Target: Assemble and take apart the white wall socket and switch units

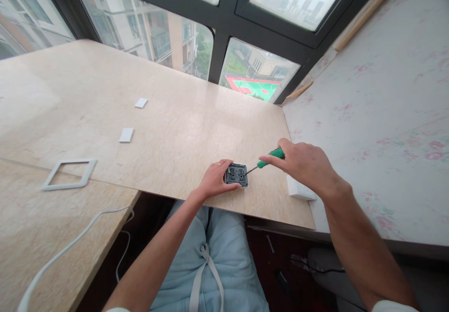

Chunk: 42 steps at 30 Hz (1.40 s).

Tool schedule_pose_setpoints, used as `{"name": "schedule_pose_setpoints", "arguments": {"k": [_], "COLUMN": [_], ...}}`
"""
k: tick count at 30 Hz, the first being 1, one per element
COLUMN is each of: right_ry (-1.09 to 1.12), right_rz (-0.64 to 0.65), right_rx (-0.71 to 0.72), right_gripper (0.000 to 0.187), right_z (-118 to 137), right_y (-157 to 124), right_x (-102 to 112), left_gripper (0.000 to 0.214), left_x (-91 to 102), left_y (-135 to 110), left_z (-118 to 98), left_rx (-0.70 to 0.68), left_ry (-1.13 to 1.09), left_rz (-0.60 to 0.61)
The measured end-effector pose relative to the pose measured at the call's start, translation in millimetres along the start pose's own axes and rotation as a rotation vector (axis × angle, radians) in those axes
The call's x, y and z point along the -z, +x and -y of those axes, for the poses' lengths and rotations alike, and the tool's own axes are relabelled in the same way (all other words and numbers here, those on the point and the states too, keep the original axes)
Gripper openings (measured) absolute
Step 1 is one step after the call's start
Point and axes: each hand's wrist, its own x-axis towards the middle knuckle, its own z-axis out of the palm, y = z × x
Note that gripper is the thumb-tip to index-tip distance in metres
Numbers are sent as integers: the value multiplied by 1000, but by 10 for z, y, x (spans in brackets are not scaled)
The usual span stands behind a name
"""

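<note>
Left hand [214, 178] clamping small grey square plastic switch module [236, 175] near front edge of beige marble desk [175, 129]. Right hand [305, 162] pinching green-handled screwdriver [270, 156], tip at module's right side. Risk: tip slips under push, jabs left fingers; module skids.

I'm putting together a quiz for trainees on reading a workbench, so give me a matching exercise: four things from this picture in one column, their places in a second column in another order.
Things
1. screwdriver
2. switch
3. frame
4. cable

Places
A. lying alone on the left of the table
B. held down by the left hand
C. trailing off the table's near left edge
D. in the right hand, tip at the switch

Pairs: 1-D, 2-B, 3-A, 4-C
</note>
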Motion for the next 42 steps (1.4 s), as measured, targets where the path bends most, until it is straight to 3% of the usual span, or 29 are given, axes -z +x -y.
{"name": "schedule_pose_setpoints", "arguments": {"k": [3,6,11,15,20,26,31,35,42], "right_ry": [-68,50,476,574,441,63,-57,18,417], "right_rz": [-38,-31,37,84,91,56,9,-61,-121], "right_rx": [-50,-41,146,214,188,83,7,-1,58], "right_gripper": [66,64,37,22,21,44,61,63,48], "right_z": [-24,-71,-125,-123,-90,-16,-15,-41,-15], "right_y": [10,26,33,21,29,29,31,23,-42], "right_x": [-31,-76,-125,-113,-48,36,-8,-71,-158], "left_gripper": [76,77,77,77,78,78,78,78,82], "left_x": [-4,-3,6,6,-5,-6,0,7,4], "left_y": [3,8,11,9,8,3,3,4,1], "left_z": [3,2,1,6,13,15,11,4,18], "left_rx": [1,3,1,-4,2,3,-1,3,-6], "left_ry": [-4,-7,-3,-1,-3,-6,-10,-12,-4], "left_rz": [3,2,5,5,6,2,2,9,6]}}
